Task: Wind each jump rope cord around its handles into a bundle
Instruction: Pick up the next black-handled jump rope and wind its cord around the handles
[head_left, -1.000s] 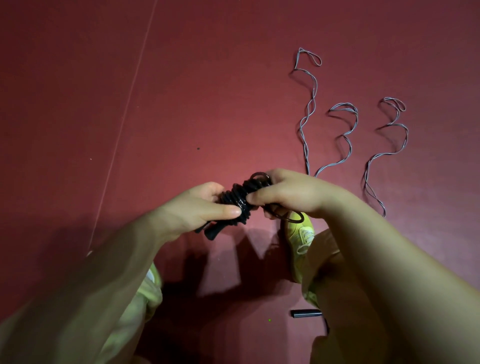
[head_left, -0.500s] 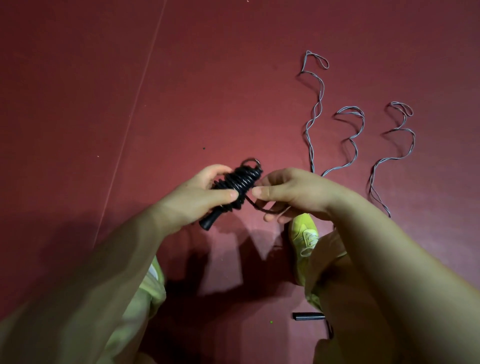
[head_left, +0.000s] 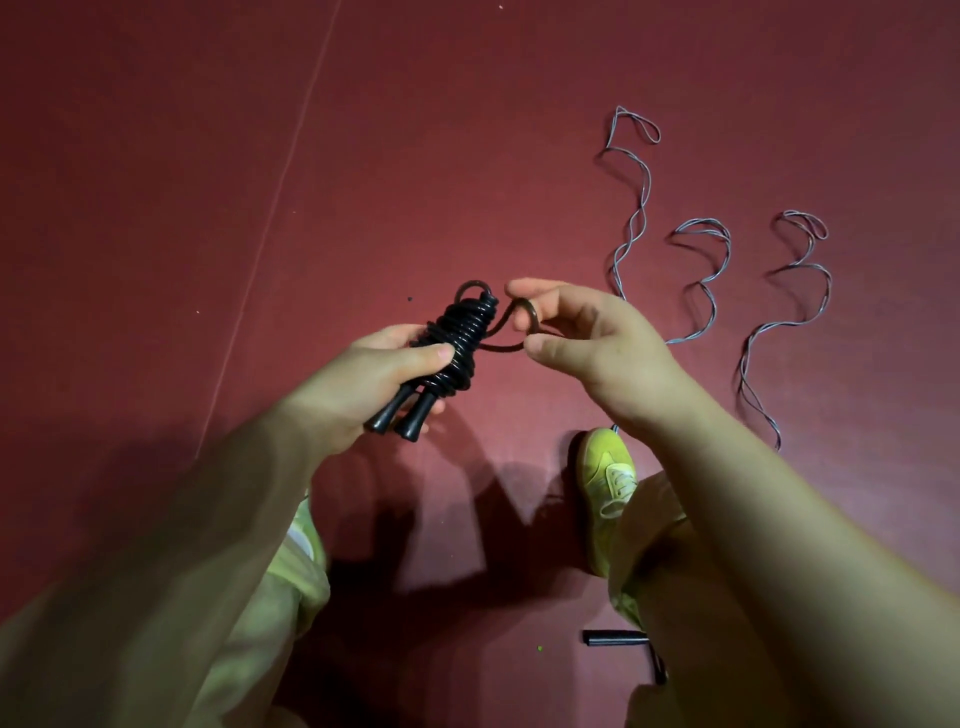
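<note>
My left hand (head_left: 363, 384) grips the glossy black coiled rope bundle (head_left: 457, 343); right hand (head_left: 582, 338), at three o'clock, pinches the last loop (head_left: 524, 317) — tuck it snug.

The left hand (head_left: 363, 384) grips a black rope bundle (head_left: 457, 343), cord wound around two handles. Just beside it, the right hand (head_left: 587, 343) pinches the loose cord end (head_left: 524, 317). Beyond the right hand lie grey cords (head_left: 696, 275).

You are looking down at a dark red floor (head_left: 467, 130) crossed by a pale seam line (head_left: 270, 208). Three grey wavy cords (head_left: 696, 270) are lying side by side on it at upper right, and a black handle (head_left: 613, 638) is lying near the bottom edge.
</note>
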